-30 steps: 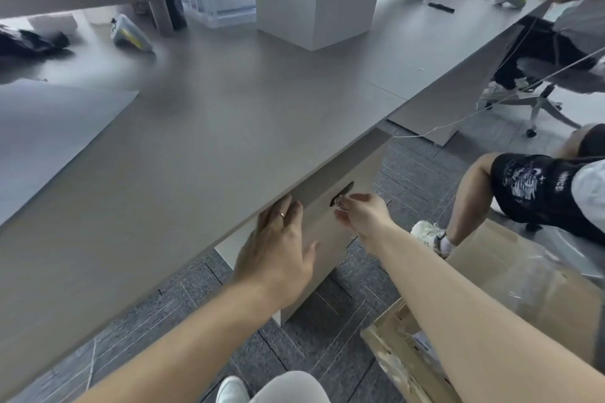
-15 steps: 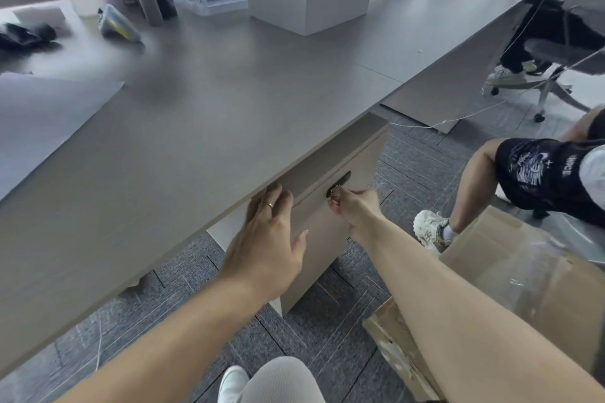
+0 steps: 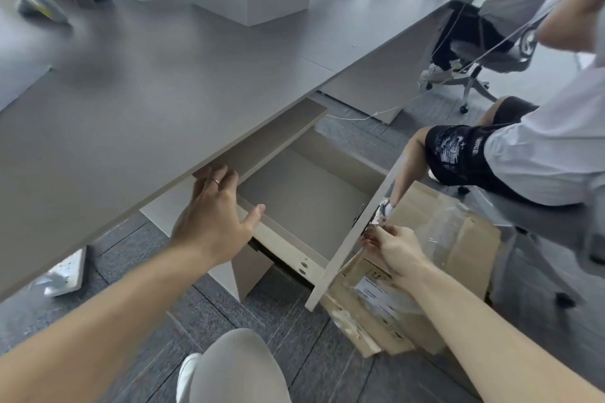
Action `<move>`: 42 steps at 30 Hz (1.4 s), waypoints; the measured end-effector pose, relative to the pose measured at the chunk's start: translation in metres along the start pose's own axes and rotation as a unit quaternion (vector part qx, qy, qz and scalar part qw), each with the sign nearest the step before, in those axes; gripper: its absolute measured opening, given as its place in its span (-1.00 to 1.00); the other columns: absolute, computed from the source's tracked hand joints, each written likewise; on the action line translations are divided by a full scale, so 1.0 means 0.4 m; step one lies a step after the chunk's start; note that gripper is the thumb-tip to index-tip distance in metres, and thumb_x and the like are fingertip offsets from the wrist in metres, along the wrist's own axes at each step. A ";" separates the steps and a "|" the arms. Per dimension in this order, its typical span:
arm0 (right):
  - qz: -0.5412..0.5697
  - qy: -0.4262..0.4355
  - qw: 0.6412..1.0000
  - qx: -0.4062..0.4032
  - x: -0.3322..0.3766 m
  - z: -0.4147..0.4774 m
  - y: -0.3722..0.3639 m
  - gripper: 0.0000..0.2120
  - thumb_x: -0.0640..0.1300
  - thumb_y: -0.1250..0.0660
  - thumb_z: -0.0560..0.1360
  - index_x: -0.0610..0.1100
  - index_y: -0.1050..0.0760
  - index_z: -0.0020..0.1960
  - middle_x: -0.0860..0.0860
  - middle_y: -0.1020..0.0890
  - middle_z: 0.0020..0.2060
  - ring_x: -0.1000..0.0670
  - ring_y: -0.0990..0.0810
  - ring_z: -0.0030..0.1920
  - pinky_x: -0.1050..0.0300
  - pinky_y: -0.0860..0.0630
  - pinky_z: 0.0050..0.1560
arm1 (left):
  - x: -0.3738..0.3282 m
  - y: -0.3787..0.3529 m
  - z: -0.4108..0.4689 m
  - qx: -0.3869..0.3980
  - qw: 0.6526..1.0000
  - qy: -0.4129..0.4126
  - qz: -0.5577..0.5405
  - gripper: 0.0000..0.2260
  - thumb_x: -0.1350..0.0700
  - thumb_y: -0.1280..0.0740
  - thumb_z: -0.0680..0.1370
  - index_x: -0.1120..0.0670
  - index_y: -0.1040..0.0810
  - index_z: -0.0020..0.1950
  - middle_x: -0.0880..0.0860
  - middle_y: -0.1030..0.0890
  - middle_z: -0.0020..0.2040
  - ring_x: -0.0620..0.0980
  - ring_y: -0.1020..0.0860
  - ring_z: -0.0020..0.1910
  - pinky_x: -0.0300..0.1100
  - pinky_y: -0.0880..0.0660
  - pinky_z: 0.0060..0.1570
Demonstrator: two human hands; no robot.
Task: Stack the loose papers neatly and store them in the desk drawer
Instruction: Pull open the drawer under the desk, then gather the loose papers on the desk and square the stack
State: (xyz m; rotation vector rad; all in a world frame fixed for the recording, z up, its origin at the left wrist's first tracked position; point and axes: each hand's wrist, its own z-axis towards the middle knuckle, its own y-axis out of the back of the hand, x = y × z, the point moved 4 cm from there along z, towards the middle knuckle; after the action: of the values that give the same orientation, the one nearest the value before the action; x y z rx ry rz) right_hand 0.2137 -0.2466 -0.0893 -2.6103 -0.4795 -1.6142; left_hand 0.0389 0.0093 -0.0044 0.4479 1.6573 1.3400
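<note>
The pale laminate drawer (image 3: 304, 203) hangs pulled out under the smooth grey worktop (image 3: 137, 101), its flat box bare inside. The right hand (image 3: 389, 249), at four o'clock, pinches the small metal handle (image 3: 371, 226) on its front panel. The left hand (image 3: 219, 216) lies spread, fingers apart, on the drawer's near side wall at nine o'clock; loose papers cannot be made out.

We held both arms extended forward. Our left hand (image 3: 216, 216) lay flat, fingers spread, a ring on one finger. Our right hand (image 3: 391, 247) was pinched closed, knuckles up.
</note>
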 end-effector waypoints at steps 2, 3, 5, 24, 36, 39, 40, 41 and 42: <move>-0.019 0.003 1.000 -0.012 -0.017 -0.009 0.041 -0.86 -0.30 -0.28 0.60 -0.31 -0.60 -0.03 -0.16 -0.66 -0.22 -0.02 -0.62 -0.30 0.20 -0.59 -0.24 | 0.000 -0.001 -0.002 -0.002 1.000 -0.002 0.007 -0.28 -0.19 -0.27 0.56 0.23 -0.24 0.57 0.21 -0.26 0.58 0.16 -0.15 0.57 0.04 -0.22 0.51; -0.030 0.005 0.999 -0.018 -0.022 -0.014 0.057 -0.85 -0.29 -0.27 0.60 -0.30 -0.61 -0.02 -0.14 -0.67 -0.23 -0.01 -0.62 -0.30 0.19 -0.57 -0.26 | 0.000 -0.001 -0.002 -0.001 1.000 -0.001 0.011 -0.29 -0.19 -0.27 0.57 0.23 -0.25 0.56 0.22 -0.26 0.58 0.17 -0.16 0.57 0.05 -0.22 0.50; -0.041 0.007 0.999 -0.026 -0.028 -0.023 0.080 -0.82 -0.29 -0.25 0.60 -0.28 -0.61 -0.07 -0.10 -0.67 -0.27 0.01 -0.61 -0.33 0.25 -0.55 -0.38 | -0.002 -0.002 -0.001 -0.001 1.000 -0.002 0.016 -0.30 -0.18 -0.27 0.57 0.23 -0.25 0.56 0.22 -0.27 0.57 0.18 -0.17 0.56 0.05 -0.23 0.49; -0.147 0.232 0.958 -0.089 0.315 -0.225 -0.012 -0.65 0.05 -0.19 0.63 -0.07 -0.35 0.35 -0.10 -0.52 0.29 -0.06 -0.47 0.17 -0.08 -0.39 0.25 | -0.081 0.248 -0.054 0.033 0.993 -0.084 -0.071 -0.46 -0.22 -0.18 0.59 -0.07 -0.28 0.54 0.00 -0.58 0.34 0.03 -0.56 0.27 0.05 -0.49 0.27; -0.227 0.377 0.856 0.270 0.468 -0.545 -0.802 -0.60 0.15 -0.27 0.57 0.00 -0.39 0.33 -0.06 -0.56 0.29 -0.03 -0.54 0.22 0.05 -0.43 0.16 | 0.588 0.747 -0.357 -0.210 0.961 0.179 0.012 -0.49 -0.13 -0.22 0.61 0.02 -0.33 0.53 0.05 -0.41 0.51 0.09 -0.38 0.46 -0.02 -0.33 0.37; -0.281 0.370 0.827 0.316 0.436 -0.602 -0.990 -0.49 0.21 -0.25 0.55 -0.02 -0.38 0.40 -0.10 -0.54 0.36 -0.11 -0.53 0.32 0.01 -0.42 0.30 | 0.753 0.775 -0.442 -0.204 0.941 0.269 -0.014 -0.45 -0.13 -0.24 0.62 0.09 -0.31 0.55 0.11 -0.37 0.54 0.11 -0.35 0.49 -0.07 -0.28 0.42; -0.299 0.368 0.817 0.327 0.425 -0.620 -1.049 -0.44 0.23 -0.25 0.54 -0.03 -0.37 0.43 -0.11 -0.51 0.39 -0.11 -0.50 0.35 0.02 -0.39 0.32 | 0.796 0.779 -0.461 -0.199 0.935 0.293 -0.029 -0.44 -0.14 -0.24 0.62 0.09 -0.30 0.55 0.11 -0.37 0.55 0.11 -0.35 0.50 -0.07 -0.28 0.42; -0.320 0.367 0.807 0.335 0.415 -0.637 -1.102 -0.39 0.26 -0.25 0.52 -0.03 -0.34 0.47 -0.11 -0.47 0.42 -0.11 -0.47 0.38 0.04 -0.36 0.32 | 0.831 0.782 -0.471 -0.197 0.930 0.308 -0.044 -0.44 -0.14 -0.23 0.62 0.09 -0.30 0.56 0.10 -0.37 0.55 0.12 -0.36 0.50 -0.07 -0.29 0.41; -0.339 0.368 0.797 0.337 0.406 -0.651 -1.152 -0.34 0.29 -0.25 0.51 -0.02 -0.31 0.50 -0.11 -0.42 0.46 -0.12 -0.45 0.40 0.05 -0.34 0.32 | 0.858 0.787 -0.471 -0.202 0.926 0.315 -0.056 -0.45 -0.12 -0.24 0.63 0.09 -0.31 0.55 0.09 -0.38 0.55 0.12 -0.37 0.49 -0.08 -0.29 0.41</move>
State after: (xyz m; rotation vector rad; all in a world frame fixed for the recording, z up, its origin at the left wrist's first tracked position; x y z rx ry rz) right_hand -0.0733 0.1814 0.1127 -1.1895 -1.6304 -1.9158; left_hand -0.3711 0.2670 0.1295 -0.3599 1.7926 1.7988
